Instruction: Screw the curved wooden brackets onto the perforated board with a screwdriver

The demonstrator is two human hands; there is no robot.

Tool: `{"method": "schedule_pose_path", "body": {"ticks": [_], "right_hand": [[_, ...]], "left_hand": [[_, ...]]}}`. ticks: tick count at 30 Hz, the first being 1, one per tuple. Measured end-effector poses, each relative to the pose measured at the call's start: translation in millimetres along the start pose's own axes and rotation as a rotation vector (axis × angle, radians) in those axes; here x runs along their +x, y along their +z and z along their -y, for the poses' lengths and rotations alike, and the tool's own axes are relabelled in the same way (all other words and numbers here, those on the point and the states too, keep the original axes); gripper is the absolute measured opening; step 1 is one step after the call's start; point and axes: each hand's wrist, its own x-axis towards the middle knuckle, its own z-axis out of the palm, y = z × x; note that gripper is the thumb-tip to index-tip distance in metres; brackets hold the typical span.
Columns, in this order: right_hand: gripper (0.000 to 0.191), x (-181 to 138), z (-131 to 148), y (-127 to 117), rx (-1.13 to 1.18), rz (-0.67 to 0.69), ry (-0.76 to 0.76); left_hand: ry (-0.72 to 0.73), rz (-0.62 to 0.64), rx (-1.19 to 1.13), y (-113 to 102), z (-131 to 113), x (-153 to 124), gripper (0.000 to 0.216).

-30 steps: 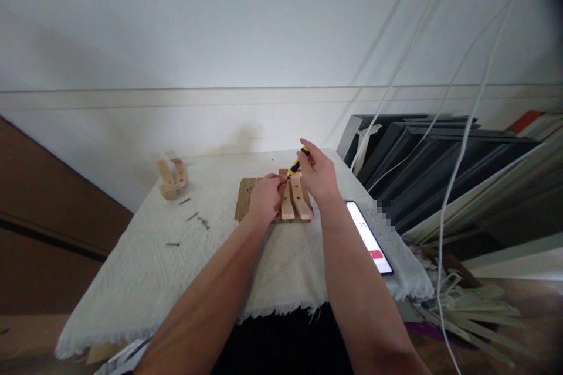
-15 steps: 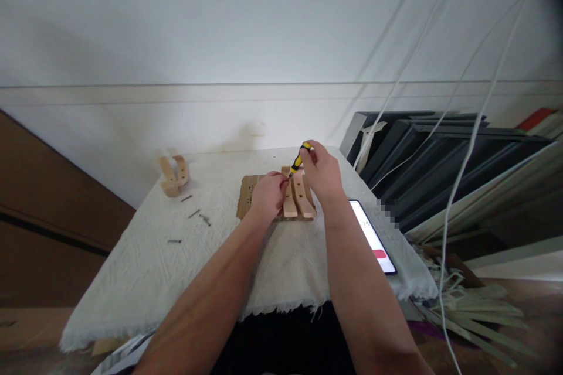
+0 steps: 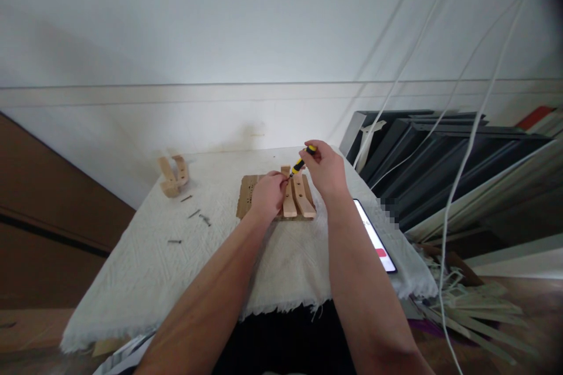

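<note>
the right hand (image 3: 326, 171) has its fingers pressed together around the handle of a yellow and black screwdriver (image 3: 301, 162), which slants down and to the left out of the grip. its tip meets the far end of the wooden slats (image 3: 299, 196), just below and left of that hand. the left hand (image 3: 267, 195) lies on the slats beside the tip with its fingertips closed together; what they pinch cannot be made out. the slats rest on a brown board (image 3: 245, 192) under the left hand. a phone (image 3: 376, 238) lies near the right forearm, and loose screws (image 3: 200, 217) and more wooden pieces (image 3: 173, 176) lie well apart to the left, on the white cloth (image 3: 145, 281).
</note>
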Motion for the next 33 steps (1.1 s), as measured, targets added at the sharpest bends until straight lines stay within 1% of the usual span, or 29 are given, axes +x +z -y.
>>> {"method": "schedule_pose_path", "body": {"ticks": [2,4,6,8,11,14,17,19,24,26,30,31,33], "right_hand": [[0.031,-0.9,1.8,5.1,-0.093,-0.073,-0.006],[0.036,-2.2,2.3,9.7,-0.136,-0.089,-0.029],[0.044,-3.3,0.5,11.9,-0.087,-0.025,-0.026],[0.049,-3.7,-2.0,11.6,0.010,0.061,-0.003],[0.044,-3.4,-1.3,10.0,0.094,0.131,0.010],[0.038,-4.4,6.2,10.7,0.061,0.101,0.032],[0.037,-6.4,12.9,11.6,0.014,0.066,0.055],[0.036,-7.2,12.8,11.1,-0.004,0.071,0.063],[0.038,-7.3,5.7,11.0,0.098,0.159,0.072],[0.035,-7.4,6.0,13.2,0.074,0.140,0.114],[0.039,-7.5,10.0,15.9,-0.034,-0.002,0.173],[0.037,-7.3,10.4,14.9,-0.053,0.003,0.178],[0.031,-6.5,9.8,11.4,-0.054,0.078,0.179]], "left_hand": [[-0.004,-0.005,0.001,1.6,0.1,0.3,0.030],[-0.008,-0.014,0.002,3.5,0.2,0.2,0.031],[-0.009,-0.024,0.005,5.2,0.5,-0.3,0.032],[-0.012,-0.030,0.008,6.2,0.9,-0.9,0.033],[-0.028,-0.030,0.011,5.3,1.4,-1.3,0.032],[-0.057,-0.017,0.013,1.8,1.0,-1.4,0.031],[-0.071,-0.008,-0.003,-2.6,-0.2,-2.2,0.031],[-0.074,-0.012,-0.017,-4.6,-1.0,-3.0,0.031],[-0.120,0.001,-0.018,-6.3,-2.7,-3.9,0.031],[-0.130,0.002,-0.007,-6.5,-3.5,-3.9,0.031],[-0.131,-0.005,0.002,-7.0,-4.1,-4.1,0.031],[-0.132,-0.007,0.005,-7.0,-4.0,-4.1,0.031],[-0.133,-0.007,0.016,-7.1,-3.7,-4.0,0.031]]}}
